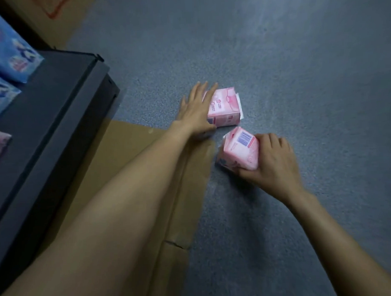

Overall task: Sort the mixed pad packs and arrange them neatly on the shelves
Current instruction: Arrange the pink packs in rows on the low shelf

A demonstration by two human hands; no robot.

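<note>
Obliquely, right hand [272, 160] grips tilted pink pack [239, 149], barcode up.

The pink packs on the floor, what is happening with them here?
A person is gathering two pink plastic pad packs from the grey floor. The right hand grips the nearer pink pack with the barcode. The left hand, fingers straight, reaches onto the farther pink pack, which lies flat on the floor. To the left, the dark shelf unit already holds blue packs. Flattened brown cardboard lies beside it.
</note>
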